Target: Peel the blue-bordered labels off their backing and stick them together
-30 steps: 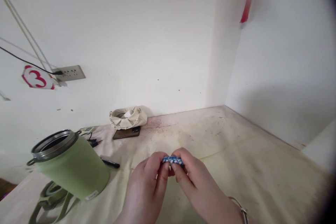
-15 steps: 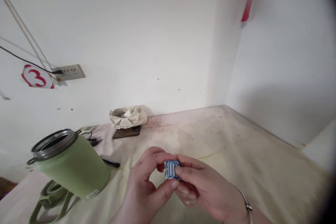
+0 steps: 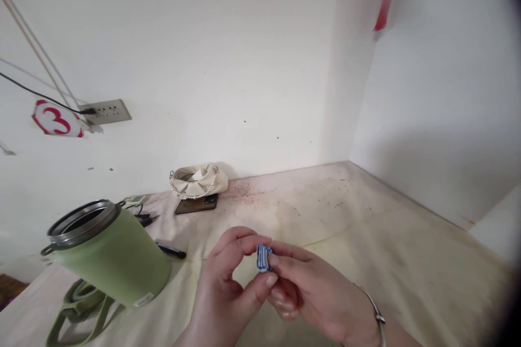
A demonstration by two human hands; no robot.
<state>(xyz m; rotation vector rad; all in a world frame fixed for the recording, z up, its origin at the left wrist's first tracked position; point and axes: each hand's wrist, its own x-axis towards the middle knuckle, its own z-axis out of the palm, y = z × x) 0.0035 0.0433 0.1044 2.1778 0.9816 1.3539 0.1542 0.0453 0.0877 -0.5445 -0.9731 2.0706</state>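
A small blue-and-white patterned block (image 3: 264, 258) is held up between my two hands, over the front middle of the table. My right hand (image 3: 313, 282) pinches it from the right, thumb across its face and the other fingers curled behind. From the left, my left hand (image 3: 228, 276) curves round it, its index fingertip at the top and its thumb tip at the lower edge. Fingers cover the block's right side and back. I cannot tell what kind of object it is.
A large open green tumbler (image 3: 114, 255) stands at left, with a green lid with a handle (image 3: 79, 312) beside its base. A black marker (image 3: 173, 251) lies to its right. Farther back are a phone (image 3: 195, 205) and a cream pearl-chain bag (image 3: 199, 180) against the wall.
The block has been turned in my fingers, so a narrower striped side now faces me. Both hands stay in nearly the same place.
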